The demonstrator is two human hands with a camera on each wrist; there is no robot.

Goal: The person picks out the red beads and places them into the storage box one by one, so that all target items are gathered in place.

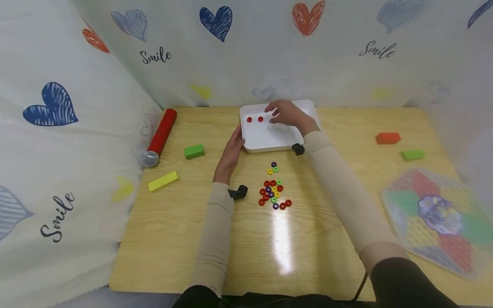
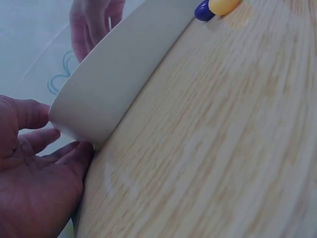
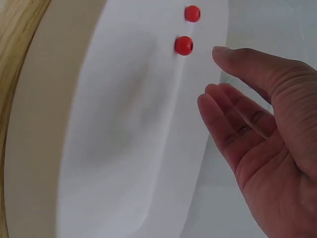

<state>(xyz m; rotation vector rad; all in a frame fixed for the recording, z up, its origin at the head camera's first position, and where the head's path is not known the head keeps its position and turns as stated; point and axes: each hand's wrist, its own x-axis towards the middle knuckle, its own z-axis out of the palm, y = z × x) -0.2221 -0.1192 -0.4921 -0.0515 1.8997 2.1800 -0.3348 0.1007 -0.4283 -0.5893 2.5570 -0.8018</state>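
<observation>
We see the left hand (image 1: 232, 150) resting open-fingered against the white rectangular plastic tray (image 1: 265, 139) — the right hand (image 1: 289, 114), fingers relaxed, hovers beside two red round beads (image 1: 255, 119).

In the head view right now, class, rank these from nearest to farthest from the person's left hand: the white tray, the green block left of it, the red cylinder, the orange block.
1. White tray: touching the left hand at its left edge.
2. Green block: just left of the hand.
3. Red cylinder: farther left, by the curtain.
4. Orange block: far right of the table.
</observation>
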